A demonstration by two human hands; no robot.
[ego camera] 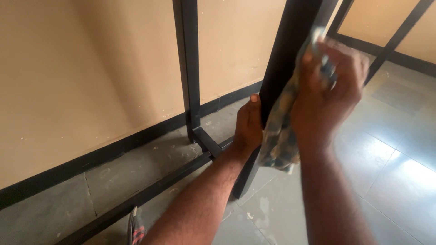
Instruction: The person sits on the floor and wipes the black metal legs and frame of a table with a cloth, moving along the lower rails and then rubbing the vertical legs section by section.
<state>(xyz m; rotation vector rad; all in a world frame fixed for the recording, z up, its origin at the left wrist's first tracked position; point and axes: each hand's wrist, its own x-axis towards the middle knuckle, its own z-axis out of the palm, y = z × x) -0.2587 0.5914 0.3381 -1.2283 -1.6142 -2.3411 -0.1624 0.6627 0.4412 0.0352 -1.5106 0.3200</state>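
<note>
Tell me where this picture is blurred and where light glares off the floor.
Head view: the right hand and the patterned cloth it presses on the black post are motion-blurred; the left hand looks sharper. Pale glare spreads across the floor tiles at right; the wall is evenly lit.

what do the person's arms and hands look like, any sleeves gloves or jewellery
Both forearms are bare as far as the picture shows: no sleeves reach into view. The left hand wears no glove, and no ring, watch or band shows on it or its wrist. The right hand is also ungloved, with a bare wrist. Part of its fingers is blurred, so a ring there cannot be ruled out.
</note>
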